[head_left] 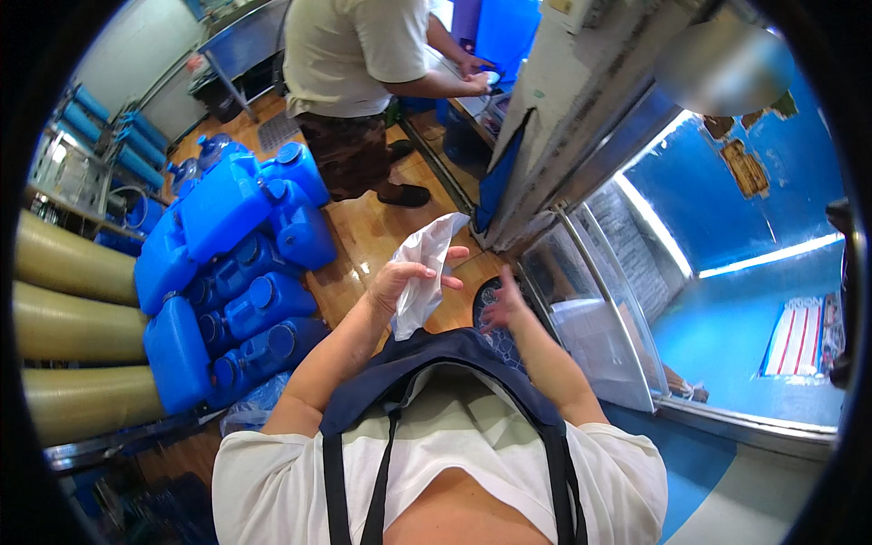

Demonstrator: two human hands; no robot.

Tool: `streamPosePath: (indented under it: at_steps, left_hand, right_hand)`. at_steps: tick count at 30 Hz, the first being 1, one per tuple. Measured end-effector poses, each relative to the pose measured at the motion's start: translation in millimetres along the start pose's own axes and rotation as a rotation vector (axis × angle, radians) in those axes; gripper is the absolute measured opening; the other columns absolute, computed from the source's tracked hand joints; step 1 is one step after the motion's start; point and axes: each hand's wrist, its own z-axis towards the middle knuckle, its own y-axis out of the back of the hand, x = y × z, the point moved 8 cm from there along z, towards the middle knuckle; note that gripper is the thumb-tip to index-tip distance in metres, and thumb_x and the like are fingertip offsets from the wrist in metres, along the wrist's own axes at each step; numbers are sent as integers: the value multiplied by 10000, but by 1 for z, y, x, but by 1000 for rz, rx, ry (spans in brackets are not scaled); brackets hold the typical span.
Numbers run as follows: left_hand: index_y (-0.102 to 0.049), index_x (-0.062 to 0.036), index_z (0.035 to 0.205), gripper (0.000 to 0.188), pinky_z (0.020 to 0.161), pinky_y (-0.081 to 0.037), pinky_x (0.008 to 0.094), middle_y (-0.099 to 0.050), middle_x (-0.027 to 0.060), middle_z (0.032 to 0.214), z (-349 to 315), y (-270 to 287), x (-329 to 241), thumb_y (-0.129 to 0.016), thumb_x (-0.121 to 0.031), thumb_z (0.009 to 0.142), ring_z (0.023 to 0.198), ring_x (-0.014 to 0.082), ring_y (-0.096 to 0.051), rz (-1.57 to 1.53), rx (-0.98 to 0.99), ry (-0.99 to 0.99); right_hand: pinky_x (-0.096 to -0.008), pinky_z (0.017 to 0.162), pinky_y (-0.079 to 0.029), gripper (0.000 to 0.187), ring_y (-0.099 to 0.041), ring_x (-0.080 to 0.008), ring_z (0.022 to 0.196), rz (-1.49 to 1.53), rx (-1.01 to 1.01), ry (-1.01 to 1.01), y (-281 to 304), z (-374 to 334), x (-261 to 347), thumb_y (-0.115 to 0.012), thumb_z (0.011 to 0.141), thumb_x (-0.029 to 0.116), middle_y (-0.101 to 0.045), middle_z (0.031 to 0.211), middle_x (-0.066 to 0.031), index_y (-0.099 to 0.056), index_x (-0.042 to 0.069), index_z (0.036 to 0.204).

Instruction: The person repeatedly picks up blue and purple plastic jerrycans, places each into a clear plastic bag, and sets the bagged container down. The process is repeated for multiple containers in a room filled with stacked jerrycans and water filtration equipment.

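Ahead of my dark apron, my left hand (396, 283) grips a thin, crumpled white sheet (425, 286). The sheet hangs down below the fingers and its upper end sticks out to the right. Whether it is plastic, paper or cloth I cannot tell. A short way to the right, my right hand (505, 304) is raised with its fingers apart, a little smeared by motion. It holds nothing and does not touch the sheet.
Blue plastic jugs (277, 304) are piled at the left, next to large tan cylinders (77, 331). Ahead, another person (359, 68) works at a counter. A metal-framed glass panel (604, 300) stands at the right, beside a post (554, 136). The floor (350, 245) is wood-patterned.
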Motion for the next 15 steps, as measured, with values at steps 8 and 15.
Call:
streamPosePath:
  at_steps: [8, 15]
  left_hand:
    - [-363, -52, 1371, 732, 760, -520, 330, -544, 203, 1227, -60, 10, -18, -688, -115, 718, 864, 309, -663, 20, -88, -30]
    - [-479, -42, 1275, 642, 952, -405, 429, -557, 154, 1170, -147, 63, -33, -737, -351, 775, 1137, 322, -516, 1616, -554, -498]
  right_hand:
    - [-350, 754, -532, 462, -619, -279, 949, -73, 1100, 243, -211, -16, 17, -425, 936, 385, -585, 1111, -170, -495, 32, 1226]
    - [-385, 859, -518, 560, -609, -251, 974, 565, 614, 885, -189, -96, 158, -411, 753, -124, -591, 1108, -147, -488, 101, 1260]
